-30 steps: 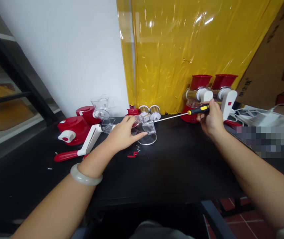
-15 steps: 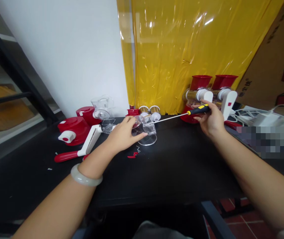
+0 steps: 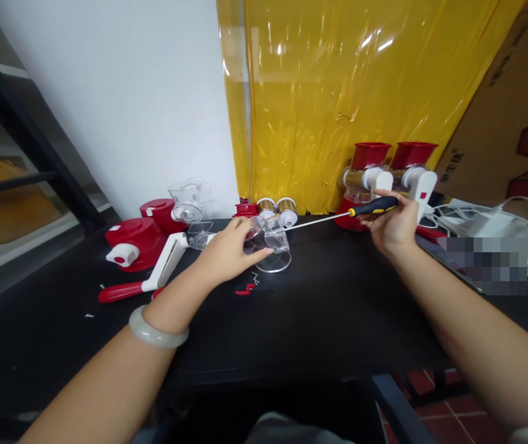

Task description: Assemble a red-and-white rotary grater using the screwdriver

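My left hand is wrapped round a clear plastic housing that stands on the black table. My right hand grips the black-and-yellow handle of a long screwdriver. Its thin metal shaft runs left, and the tip reaches the top of the clear housing. A pale bangle sits on my left wrist. A small red clip and a few tiny white bits lie just in front of the housing.
Red and white grinder parts with a crank handle lie at the left. Two assembled red grinders stand at the back right before a yellow plastic sheet. Two metal drums sit behind the housing. White cables and boxes lie at the right.
My right hand has turned slightly on the screwdriver handle, with the shaft kept on the housing. My left hand holds still. The view has shifted a little.
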Demonstrator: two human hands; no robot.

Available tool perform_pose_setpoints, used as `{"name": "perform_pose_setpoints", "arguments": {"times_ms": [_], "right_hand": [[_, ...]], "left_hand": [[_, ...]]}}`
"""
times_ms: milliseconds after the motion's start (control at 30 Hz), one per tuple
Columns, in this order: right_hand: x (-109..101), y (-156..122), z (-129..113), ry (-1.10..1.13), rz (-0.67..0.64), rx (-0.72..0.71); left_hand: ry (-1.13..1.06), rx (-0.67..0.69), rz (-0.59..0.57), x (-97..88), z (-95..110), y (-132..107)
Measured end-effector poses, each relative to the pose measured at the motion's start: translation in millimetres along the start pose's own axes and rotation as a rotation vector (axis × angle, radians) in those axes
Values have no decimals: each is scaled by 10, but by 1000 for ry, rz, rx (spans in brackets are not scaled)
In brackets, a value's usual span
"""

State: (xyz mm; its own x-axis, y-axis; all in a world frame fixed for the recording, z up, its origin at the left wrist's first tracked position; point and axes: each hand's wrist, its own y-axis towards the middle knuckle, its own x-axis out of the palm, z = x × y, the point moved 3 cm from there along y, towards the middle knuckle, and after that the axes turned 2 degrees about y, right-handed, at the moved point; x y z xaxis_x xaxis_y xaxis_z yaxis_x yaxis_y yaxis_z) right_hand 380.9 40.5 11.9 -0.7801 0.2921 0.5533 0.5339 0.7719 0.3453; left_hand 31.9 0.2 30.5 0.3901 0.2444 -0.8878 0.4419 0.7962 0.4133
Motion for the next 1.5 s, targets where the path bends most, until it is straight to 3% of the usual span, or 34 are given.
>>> {"name": "perform_pose_setpoints", "arguments": {"times_ms": [533, 733, 967, 1333, 1500], "right_hand": [[40, -15, 6, -94, 38, -22], [64, -31, -26, -28, 6, 90], [80, -56, -78, -19, 28, 121], [66, -46, -40, -98, 11, -32], [62, -52, -56, -98, 38, 37]], "left_hand": [[6, 18, -5, 17, -20, 5], [-8, 21, 7, 12, -16, 0], [0, 2, -5, -1, 1, -3], [-15, 9, -1, -2, -7, -8], [-21, 10, 2, 1, -13, -6]]}}
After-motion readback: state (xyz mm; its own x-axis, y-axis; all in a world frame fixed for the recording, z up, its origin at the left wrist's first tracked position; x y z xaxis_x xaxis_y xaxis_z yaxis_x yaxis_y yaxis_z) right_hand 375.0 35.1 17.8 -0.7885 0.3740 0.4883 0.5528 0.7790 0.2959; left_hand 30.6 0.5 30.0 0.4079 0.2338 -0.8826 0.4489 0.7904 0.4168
